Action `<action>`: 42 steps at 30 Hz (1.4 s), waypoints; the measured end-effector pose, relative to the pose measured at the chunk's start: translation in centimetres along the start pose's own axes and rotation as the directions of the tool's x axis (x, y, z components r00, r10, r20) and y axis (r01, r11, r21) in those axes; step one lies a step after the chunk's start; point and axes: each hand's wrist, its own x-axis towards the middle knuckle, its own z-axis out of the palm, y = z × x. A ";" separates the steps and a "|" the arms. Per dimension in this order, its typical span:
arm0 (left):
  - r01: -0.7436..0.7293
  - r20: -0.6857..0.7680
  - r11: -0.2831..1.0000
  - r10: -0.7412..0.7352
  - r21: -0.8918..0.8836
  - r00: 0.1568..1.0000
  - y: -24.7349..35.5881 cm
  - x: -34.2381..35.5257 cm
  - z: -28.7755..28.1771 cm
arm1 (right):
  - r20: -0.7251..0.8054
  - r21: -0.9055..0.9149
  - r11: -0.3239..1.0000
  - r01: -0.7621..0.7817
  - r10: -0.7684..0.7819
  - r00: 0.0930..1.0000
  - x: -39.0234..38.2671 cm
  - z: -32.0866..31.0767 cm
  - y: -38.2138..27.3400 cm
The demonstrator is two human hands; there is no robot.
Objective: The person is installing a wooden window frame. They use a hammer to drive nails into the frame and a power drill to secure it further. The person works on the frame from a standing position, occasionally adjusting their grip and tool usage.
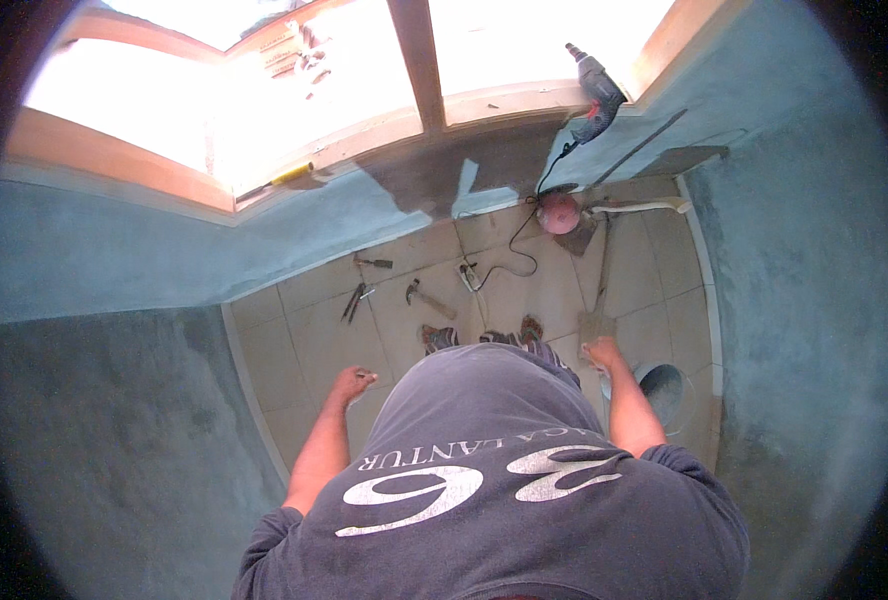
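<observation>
My left hand [353, 383] hangs above the tiled floor, its fingers curled in. If it holds anything, I cannot make it out. To the right, my right hand [602, 353] is also curled closed, beside a grey bucket [669, 393]; its inner side is hidden. Nearest my left hand on the floor lie dark-handled pliers [351, 304]. A claw hammer [431, 298] with a wooden handle rests ahead of my feet. Beyond the pliers is a smaller hammer [374, 263] with a dark handle.
A corded power drill [596, 98] sits on the wooden window frame [514, 103], its cord [534, 262] trailing to the floor. A yellow-handled tool [292, 173] lies on the sill. A pink round object [559, 214] and a long-handled tool [602, 270] are by the blue wall [794, 260].
</observation>
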 end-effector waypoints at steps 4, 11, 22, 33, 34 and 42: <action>-0.069 0.022 0.997 0.070 -0.034 0.997 4.2 1.2 0.6 | -0.154 0.206 0.965 0.163 -0.133 0.979 2.9 -2.9 -1.6; -0.068 0.082 0.979 0.053 0.190 0.995 13.4 1.5 2.3 | -0.237 0.046 0.961 0.272 -0.254 0.938 2.5 -4.2 5.0; -0.276 0.135 0.940 0.253 0.201 0.958 23.1 3.0 4.6 | 0.077 0.414 0.747 -0.520 0.540 0.838 -5.6 -4.7 19.0; -0.108 0.144 0.953 0.069 0.281 0.987 18.5 4.5 1.4 | -0.064 0.402 0.903 -0.149 0.190 0.980 0.2 -3.1 10.0; -0.107 0.152 0.947 0.063 0.303 0.986 18.4 4.6 0.8 | -0.091 0.323 0.942 -0.089 0.124 0.988 2.3 -1.3 11.0; -0.198 0.155 0.954 0.166 0.224 0.974 12.7 5.0 0.4 | 0.001 0.162 0.970 -0.179 0.181 0.983 1.6 -0.4 8.5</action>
